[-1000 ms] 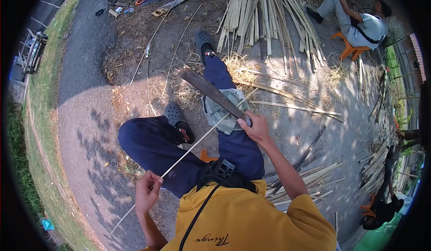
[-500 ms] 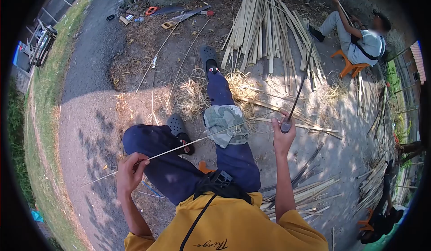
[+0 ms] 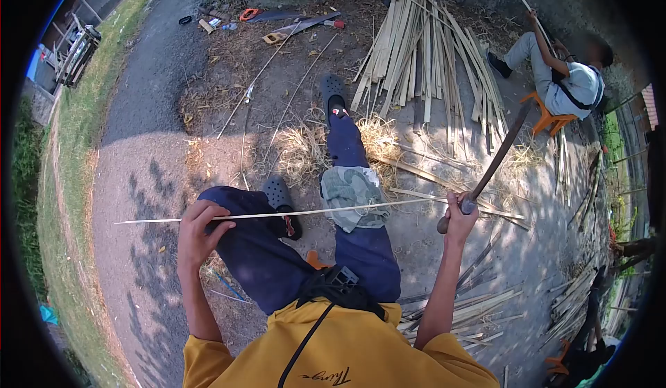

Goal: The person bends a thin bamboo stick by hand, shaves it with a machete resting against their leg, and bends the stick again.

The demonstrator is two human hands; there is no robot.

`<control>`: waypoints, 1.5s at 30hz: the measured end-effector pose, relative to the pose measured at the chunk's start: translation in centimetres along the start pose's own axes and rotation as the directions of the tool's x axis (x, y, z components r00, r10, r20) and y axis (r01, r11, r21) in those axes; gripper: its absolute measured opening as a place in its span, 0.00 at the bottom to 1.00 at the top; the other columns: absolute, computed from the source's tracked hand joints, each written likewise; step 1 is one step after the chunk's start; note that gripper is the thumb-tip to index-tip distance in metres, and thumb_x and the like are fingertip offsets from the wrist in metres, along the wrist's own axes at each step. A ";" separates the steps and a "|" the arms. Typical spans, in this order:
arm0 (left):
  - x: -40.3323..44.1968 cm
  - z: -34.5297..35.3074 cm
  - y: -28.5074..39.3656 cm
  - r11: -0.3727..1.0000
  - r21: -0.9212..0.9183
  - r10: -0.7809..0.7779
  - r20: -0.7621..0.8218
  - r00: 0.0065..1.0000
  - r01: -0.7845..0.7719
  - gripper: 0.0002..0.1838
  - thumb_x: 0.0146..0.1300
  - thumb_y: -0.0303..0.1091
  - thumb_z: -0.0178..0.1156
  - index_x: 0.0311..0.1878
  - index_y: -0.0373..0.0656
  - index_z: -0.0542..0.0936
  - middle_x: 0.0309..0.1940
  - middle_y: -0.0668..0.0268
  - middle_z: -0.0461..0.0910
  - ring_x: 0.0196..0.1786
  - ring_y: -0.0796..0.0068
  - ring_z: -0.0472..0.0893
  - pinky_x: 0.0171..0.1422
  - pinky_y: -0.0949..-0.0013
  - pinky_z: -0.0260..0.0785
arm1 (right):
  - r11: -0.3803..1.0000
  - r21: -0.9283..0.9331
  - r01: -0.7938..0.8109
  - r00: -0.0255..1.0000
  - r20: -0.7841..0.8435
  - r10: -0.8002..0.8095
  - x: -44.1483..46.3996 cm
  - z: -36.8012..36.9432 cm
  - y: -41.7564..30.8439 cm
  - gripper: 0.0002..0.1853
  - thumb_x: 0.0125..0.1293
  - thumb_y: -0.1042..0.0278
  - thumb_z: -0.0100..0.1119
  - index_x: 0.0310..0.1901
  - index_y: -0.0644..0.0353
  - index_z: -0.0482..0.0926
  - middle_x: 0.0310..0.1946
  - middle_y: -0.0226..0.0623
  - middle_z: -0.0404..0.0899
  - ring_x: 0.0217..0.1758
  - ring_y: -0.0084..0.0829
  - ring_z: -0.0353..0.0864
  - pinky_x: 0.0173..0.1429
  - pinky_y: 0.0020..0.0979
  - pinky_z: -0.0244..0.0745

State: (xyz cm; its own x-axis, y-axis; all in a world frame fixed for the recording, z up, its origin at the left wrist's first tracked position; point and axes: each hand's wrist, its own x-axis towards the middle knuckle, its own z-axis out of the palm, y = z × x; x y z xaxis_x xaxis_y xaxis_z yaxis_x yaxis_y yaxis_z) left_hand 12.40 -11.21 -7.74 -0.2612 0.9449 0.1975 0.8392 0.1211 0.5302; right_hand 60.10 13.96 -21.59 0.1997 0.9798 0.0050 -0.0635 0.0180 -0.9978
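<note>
A thin, pale bamboo strip runs almost level across my lap, over a camouflage cloth draped on my right leg. My left hand pinches it near its left end, whose tip sticks out beyond the fingers. The wooden handle of a long-bladed knife is in my right hand, with the dark blade slanting up and away to the right. The strip's other end meets the fingers of that same hand; whether they grip it too, I cannot tell.
Long flat bamboo strips lie spread ahead, with curly shavings near my feet. Two saws rest on the ground beyond. A seated person works at the right on an orange stool. More strips lie beside me.
The strip has swung from a slant to nearly level as my left hand rose and my right hand lowered and shifted right. The knife blade has tilted further right.
</note>
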 end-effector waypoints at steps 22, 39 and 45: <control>-11.9 -10.5 -15.9 0.921 0.062 -0.376 -0.114 0.920 0.384 0.15 0.60 0.38 0.78 0.38 0.36 0.84 0.32 0.62 0.84 0.42 0.64 0.83 0.54 0.62 0.73 | 0.950 0.304 0.073 0.989 -0.145 -0.030 3.3 -5.9 0.4 0.16 0.70 0.79 0.71 0.42 0.50 0.69 0.47 0.32 0.81 0.47 0.27 0.84 0.34 0.24 0.73; -3.9 -2.5 -10.1 0.895 0.025 -0.330 -0.635 0.698 0.446 0.17 0.73 0.38 0.70 0.33 0.35 0.78 0.22 0.64 0.79 0.29 0.78 0.75 0.41 0.69 0.72 | 0.983 0.180 -0.034 0.942 -0.322 0.092 2.2 -3.1 -1.5 0.15 0.71 0.75 0.71 0.39 0.52 0.70 0.40 0.31 0.81 0.47 0.30 0.90 0.30 0.27 0.70; -0.5 0.9 -8.2 0.804 -0.209 -0.557 -0.591 0.583 0.556 0.19 0.74 0.42 0.70 0.33 0.36 0.79 0.24 0.65 0.82 0.30 0.81 0.78 0.38 0.70 0.71 | 0.972 0.227 -0.058 0.956 -0.269 0.120 1.8 -1.5 -1.5 0.15 0.71 0.75 0.72 0.38 0.51 0.70 0.37 0.28 0.79 0.46 0.32 0.91 0.30 0.27 0.70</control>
State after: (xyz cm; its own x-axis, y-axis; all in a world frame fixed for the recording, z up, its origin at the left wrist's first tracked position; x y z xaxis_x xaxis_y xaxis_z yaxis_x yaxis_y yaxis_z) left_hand 6.12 -12.37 -12.91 -0.9018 0.3037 0.3074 0.4299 0.5591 0.7089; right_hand 61.98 15.38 -20.14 0.4460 0.8852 -0.1327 -0.2952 0.0055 -0.9554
